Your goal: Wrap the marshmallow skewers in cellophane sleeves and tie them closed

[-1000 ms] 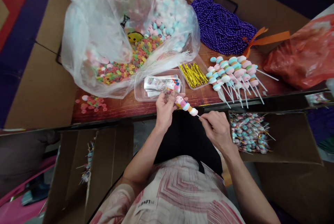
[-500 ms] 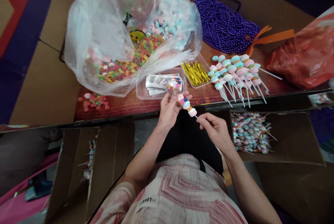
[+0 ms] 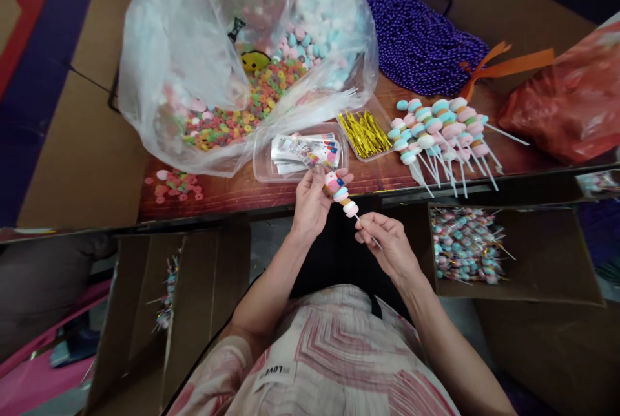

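My right hand [image 3: 387, 241] pinches the white stick of a candy skewer [image 3: 347, 201] threaded with pink, white, blue and orange sweets. Its upper end sits inside a printed clear wrapper bag [image 3: 333, 183], which my left hand [image 3: 312, 203] grips between thumb and fingers. Just beyond my left hand, a plastic tub [image 3: 261, 170] holds a stack of flat printed wrappers [image 3: 290, 152]. Beside it lies a shallow tray of gold twist ties [image 3: 364, 134]. To the right, a pile of unwrapped candy skewers [image 3: 440, 132] rests on the table with sticks pointing toward me.
A large clear bag [image 3: 184, 35] of ring gummies and marshmallows stands at the back left. Loose gummies [image 3: 177, 187] lie near the table edge. Purple bead strings [image 3: 426, 41] and a red bag [image 3: 562, 106] are at right. Below are cardboard boxes, one with wrapped skewers [image 3: 465, 248].
My right hand has shifted a little left along with the skewer's lower end. More of the skewer's upper part appears covered by the wrapper bag. My left hand stays nearly in place.
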A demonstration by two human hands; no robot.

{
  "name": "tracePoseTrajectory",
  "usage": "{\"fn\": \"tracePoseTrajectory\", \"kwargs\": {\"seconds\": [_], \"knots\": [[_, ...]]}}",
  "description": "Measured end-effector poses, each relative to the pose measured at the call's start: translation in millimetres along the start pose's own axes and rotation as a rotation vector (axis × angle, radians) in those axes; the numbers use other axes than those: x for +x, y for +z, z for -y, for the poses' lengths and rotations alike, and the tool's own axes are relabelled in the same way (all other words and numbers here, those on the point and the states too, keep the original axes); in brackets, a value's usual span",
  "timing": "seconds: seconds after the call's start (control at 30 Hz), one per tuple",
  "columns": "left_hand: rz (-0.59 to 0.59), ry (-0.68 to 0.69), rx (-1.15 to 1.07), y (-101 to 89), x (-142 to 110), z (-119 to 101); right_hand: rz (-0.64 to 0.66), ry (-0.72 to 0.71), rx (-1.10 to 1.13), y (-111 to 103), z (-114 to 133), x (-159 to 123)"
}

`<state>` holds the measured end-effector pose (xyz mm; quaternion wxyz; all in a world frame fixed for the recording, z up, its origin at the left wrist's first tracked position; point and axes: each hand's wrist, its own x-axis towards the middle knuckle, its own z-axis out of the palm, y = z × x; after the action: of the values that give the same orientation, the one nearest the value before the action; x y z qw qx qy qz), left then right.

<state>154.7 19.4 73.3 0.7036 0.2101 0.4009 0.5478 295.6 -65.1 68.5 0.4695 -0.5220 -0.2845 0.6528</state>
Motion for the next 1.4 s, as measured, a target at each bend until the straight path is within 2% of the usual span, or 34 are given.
{"fn": "tracePoseTrajectory", "kwargs": {"seconds": [0.1,0.27,0.43,0.53,0.67,0.8,1.0,1.17,1.3,1.4], "knots": [[-0.005,0.021,0.000,2.1,-1.5,4.0,-0.065,-0.113,-0.105,2.1,-4.0,1.3],[-0.008,0.066,0.020,0.4,-1.6,8.5,-0.080,-0.316,-0.467,5.5,-7.5,-0.1],[-0.031,0.110,0.021,1.1,-2.1,6.9,-0.162,-0.647,-0.780,5.9,-8.1,-3.4],[-0.074,0.153,0.026,4.5,-2.7,5.3,-0.153,-0.811,-0.947,3.5,-9.1,-2.9],[-0.037,0.107,0.052,6.7,-5.0,4.8,-0.147,-0.909,-1.112,1.1,-11.0,1.2],[-0.001,0.046,0.054,4.4,-6.8,5.5,-0.217,-0.915,-1.044,3.2,-9.9,5.8],[0.045,-0.024,-0.016,0.2,-4.8,2.3,-0.121,-0.796,-0.797,8.4,-11.7,0.4],[0.074,-0.028,0.008,3.8,-10.5,5.4,-0.277,-0.790,-0.765,15.7,-16.3,0.5],[0.093,-0.035,0.035,3.2,-14.8,7.3,-0.292,-0.798,-0.731,22.1,-17.4,7.4],[0.124,-0.086,0.059,-1.2,-13.6,3.6,-0.248,-0.704,-0.657,23.2,-15.2,6.8]]}}
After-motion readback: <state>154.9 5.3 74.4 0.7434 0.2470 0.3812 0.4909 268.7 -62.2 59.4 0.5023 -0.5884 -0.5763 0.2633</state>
